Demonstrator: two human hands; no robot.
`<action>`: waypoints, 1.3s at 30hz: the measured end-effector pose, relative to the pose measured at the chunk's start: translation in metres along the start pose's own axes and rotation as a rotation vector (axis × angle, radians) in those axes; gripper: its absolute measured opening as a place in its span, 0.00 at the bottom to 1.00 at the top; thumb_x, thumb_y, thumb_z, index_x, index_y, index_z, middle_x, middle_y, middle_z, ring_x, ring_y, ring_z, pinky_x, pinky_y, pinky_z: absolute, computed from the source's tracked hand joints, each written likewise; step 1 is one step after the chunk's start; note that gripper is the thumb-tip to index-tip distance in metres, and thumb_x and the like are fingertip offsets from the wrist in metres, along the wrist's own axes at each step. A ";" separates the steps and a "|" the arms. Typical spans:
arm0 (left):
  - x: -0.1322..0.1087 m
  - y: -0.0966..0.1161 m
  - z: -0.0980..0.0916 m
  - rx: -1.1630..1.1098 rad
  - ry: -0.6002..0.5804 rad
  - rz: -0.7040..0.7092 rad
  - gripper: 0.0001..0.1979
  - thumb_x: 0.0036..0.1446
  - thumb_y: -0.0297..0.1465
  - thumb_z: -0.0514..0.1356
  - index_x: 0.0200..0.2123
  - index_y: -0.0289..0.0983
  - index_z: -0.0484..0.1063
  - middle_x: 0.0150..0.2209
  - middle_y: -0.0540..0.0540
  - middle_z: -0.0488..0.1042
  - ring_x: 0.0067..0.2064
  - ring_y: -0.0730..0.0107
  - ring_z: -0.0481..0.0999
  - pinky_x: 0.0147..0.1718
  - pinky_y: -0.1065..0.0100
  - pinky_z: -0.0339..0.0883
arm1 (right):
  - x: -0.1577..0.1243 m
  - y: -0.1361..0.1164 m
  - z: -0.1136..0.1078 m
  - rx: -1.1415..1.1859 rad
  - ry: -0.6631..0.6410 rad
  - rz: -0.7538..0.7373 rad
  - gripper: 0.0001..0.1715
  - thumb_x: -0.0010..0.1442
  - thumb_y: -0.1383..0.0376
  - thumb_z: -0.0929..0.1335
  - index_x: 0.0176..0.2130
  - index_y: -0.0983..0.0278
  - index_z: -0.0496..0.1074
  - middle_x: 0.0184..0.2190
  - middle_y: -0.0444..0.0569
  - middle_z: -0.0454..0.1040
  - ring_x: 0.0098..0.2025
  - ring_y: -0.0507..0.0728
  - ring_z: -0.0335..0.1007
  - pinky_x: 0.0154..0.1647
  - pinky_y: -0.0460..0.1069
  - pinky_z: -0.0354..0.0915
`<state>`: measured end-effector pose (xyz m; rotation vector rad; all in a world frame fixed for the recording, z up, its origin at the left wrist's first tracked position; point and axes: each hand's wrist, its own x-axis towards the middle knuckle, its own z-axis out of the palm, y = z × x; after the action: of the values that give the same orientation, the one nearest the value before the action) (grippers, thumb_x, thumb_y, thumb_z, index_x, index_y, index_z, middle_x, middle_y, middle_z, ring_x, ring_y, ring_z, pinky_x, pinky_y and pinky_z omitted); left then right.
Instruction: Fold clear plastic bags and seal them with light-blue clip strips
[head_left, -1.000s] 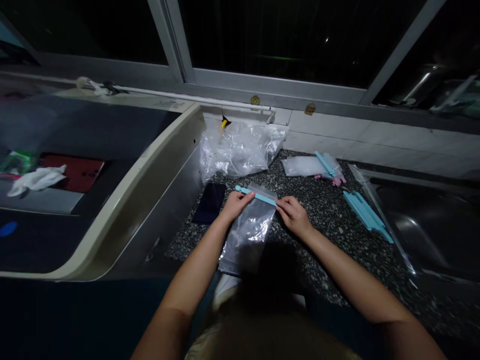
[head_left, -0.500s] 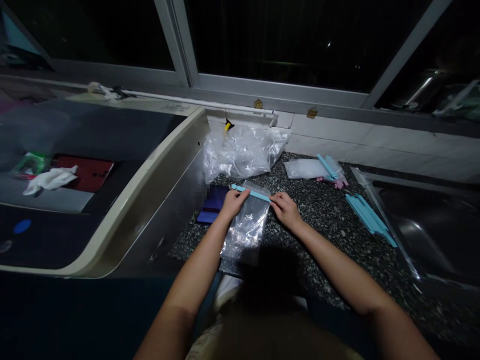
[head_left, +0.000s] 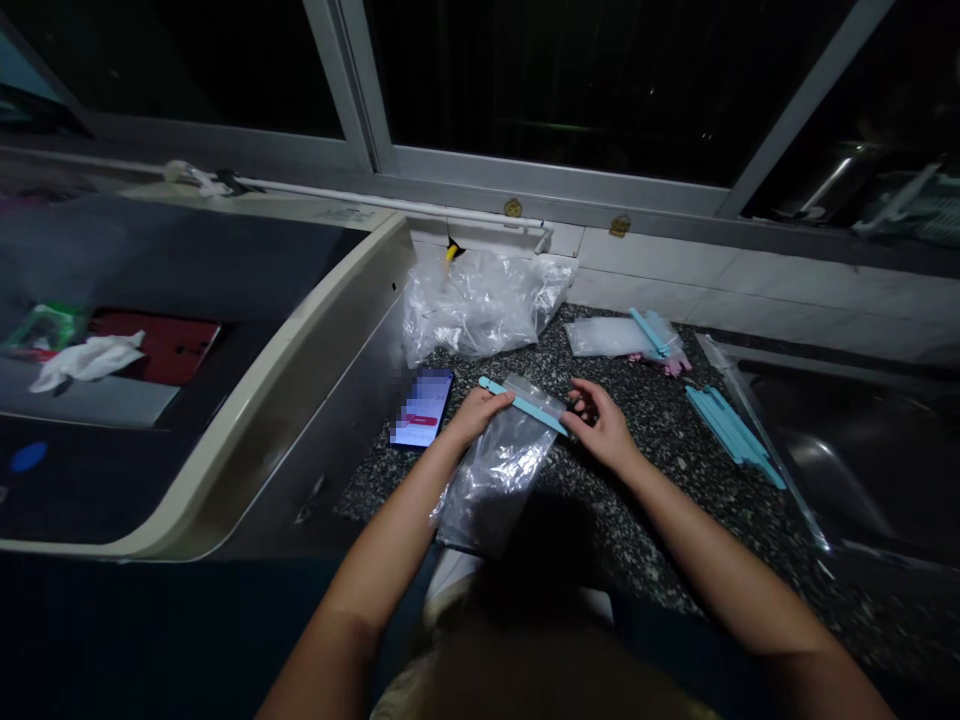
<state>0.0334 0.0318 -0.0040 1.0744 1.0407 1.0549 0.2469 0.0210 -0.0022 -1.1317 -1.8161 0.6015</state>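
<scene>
A light-blue bag sealing clip [head_left: 534, 409] lies slantwise across the upper part of a clear plastic bag [head_left: 499, 465]. My left hand [head_left: 480, 412] is closed on the clip's left half, thumb on top, with the bag's film under it. At the clip's right end is my right hand [head_left: 604, 425]; its thumb touches the end while the other fingers are raised and spread apart. Below the clip the bag hangs down toward the counter's front edge, wrinkled and shiny. A narrow band of the bag's film shows above the clip.
A lit phone [head_left: 421, 408] lies left of the bag on the speckled counter [head_left: 637, 500]. Behind is a crumpled plastic bag [head_left: 480, 305]. Rightward are several blue clips [head_left: 731, 435], a packet [head_left: 611, 337] and a metal sink [head_left: 840, 450]. A washing-machine-like appliance [head_left: 330, 330] borders the left.
The clip and bag have shifted slightly right and tilted, right end lower. My right hand's fingers have spread off the clip. The phone's screen has lit up.
</scene>
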 end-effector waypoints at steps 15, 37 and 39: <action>-0.007 -0.003 0.011 0.125 -0.185 0.137 0.17 0.40 0.42 0.63 0.20 0.31 0.71 0.21 0.51 0.67 0.25 0.76 0.63 0.27 0.73 0.56 | -0.018 -0.016 0.005 0.324 -0.389 0.526 0.22 0.37 0.51 0.71 0.23 0.67 0.67 0.17 0.39 0.60 0.21 0.47 0.52 0.23 0.44 0.47; -0.005 -0.009 0.007 0.272 -0.423 -0.169 0.20 0.37 0.45 0.64 0.23 0.32 0.73 0.20 0.51 0.70 0.23 0.75 0.64 0.25 0.73 0.56 | 0.000 -0.013 -0.032 0.263 -0.089 0.498 0.23 0.35 0.50 0.72 0.24 0.66 0.69 0.18 0.41 0.65 0.22 0.49 0.56 0.25 0.45 0.53; -0.004 -0.010 0.007 0.344 -0.437 -0.156 0.20 0.38 0.45 0.63 0.21 0.32 0.73 0.18 0.52 0.68 0.21 0.76 0.62 0.23 0.73 0.54 | 0.002 -0.011 -0.038 0.260 -0.045 0.497 0.23 0.34 0.51 0.72 0.24 0.66 0.70 0.18 0.41 0.66 0.22 0.49 0.57 0.25 0.45 0.54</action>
<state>0.0414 0.0248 -0.0123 1.4002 0.9448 0.4888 0.2740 0.0160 0.0259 -1.4003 -1.4365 1.1236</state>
